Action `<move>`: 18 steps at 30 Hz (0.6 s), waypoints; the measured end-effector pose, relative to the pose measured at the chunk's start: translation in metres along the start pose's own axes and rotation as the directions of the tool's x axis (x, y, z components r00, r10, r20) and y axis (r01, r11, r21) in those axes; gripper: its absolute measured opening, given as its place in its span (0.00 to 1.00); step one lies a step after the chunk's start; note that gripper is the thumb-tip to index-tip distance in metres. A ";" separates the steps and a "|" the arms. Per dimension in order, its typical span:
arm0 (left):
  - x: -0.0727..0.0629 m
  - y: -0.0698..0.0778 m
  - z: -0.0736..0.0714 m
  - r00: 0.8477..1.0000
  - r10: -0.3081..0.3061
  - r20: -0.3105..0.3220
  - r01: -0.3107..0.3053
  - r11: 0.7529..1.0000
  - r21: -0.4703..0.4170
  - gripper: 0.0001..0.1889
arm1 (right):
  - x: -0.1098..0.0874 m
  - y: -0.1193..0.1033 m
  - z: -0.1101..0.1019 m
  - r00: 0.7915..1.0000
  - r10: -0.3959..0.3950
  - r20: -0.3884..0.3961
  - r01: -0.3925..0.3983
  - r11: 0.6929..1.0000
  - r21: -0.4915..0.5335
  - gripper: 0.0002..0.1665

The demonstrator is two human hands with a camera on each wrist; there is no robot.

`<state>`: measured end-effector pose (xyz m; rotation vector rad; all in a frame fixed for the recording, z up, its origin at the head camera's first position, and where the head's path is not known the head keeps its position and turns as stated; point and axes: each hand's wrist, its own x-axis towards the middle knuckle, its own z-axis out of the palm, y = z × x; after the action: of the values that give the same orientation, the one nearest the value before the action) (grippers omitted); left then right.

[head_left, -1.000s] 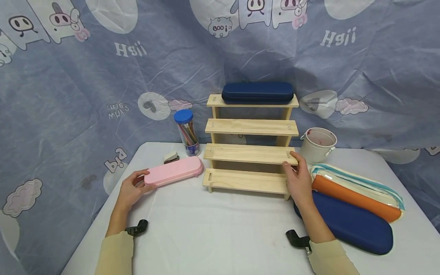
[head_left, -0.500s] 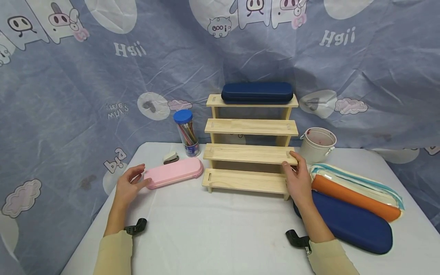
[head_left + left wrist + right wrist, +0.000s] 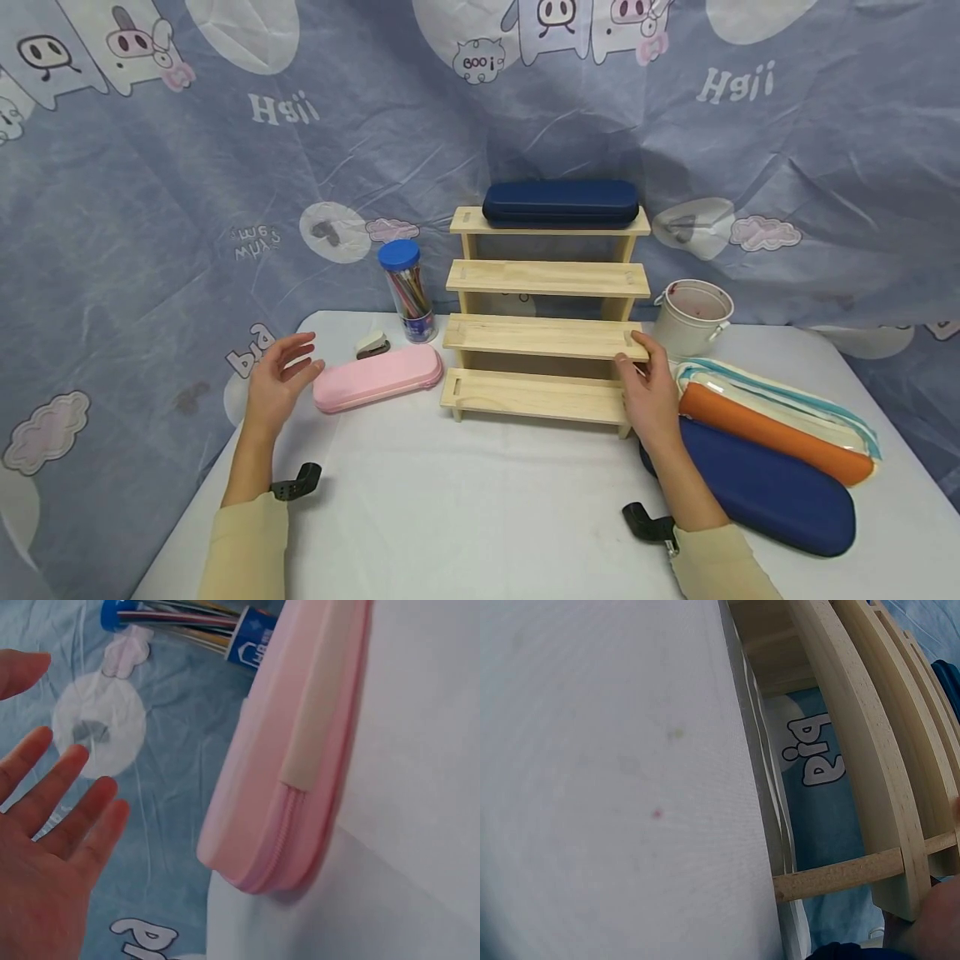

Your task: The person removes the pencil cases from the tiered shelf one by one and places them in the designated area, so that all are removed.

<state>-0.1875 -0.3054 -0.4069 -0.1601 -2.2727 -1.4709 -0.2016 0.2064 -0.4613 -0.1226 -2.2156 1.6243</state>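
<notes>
My left hand (image 3: pixel 276 385) is raised off the table's left side, fingers spread, holding nothing. Just right of it lies a pink zippered pencil case (image 3: pixel 378 379), apart from the fingers. In the left wrist view that hand (image 3: pixel 52 847) appears beside the rounded end of the case (image 3: pixel 255 810). At the right, my right hand (image 3: pixel 649 398) grips the right end of a tiered wooden display shelf (image 3: pixel 543 335), at the second step from the bottom, thumb in front. The right wrist view shows the shelf (image 3: pixel 870 750) close up, with only part of the hand at the edge.
A dark blue case (image 3: pixel 562 204) rests on the top step. Behind the pink case stand a small stapler (image 3: pixel 372 344) and a blue-lidded jar of pencils (image 3: pixel 408 292). On the right are a white bucket (image 3: pixel 692 321), an orange-and-clear pouch (image 3: pixel 780 425) and a navy case (image 3: pixel 765 492).
My left hand has let go of the pink pencil case and moved up and left, away from it. The right hand stays on the shelf.
</notes>
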 end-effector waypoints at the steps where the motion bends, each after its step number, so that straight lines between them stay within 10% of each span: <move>1: 0.000 0.005 0.000 1.000 0.008 0.001 -0.008 1.000 -0.008 0.26 | 0.000 0.000 0.000 1.000 -0.002 -0.001 0.002 1.000 0.001 0.29; 18: 0.015 0.031 0.009 0.997 0.075 0.022 -0.071 0.985 -0.160 0.28 | 0.000 0.002 0.000 1.000 -0.010 -0.015 0.010 1.000 -0.003 0.29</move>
<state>-0.1935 -0.2860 -0.3779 -0.3097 -2.1461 -1.6198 -0.2020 0.2070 -0.4632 -0.1239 -2.2041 1.6094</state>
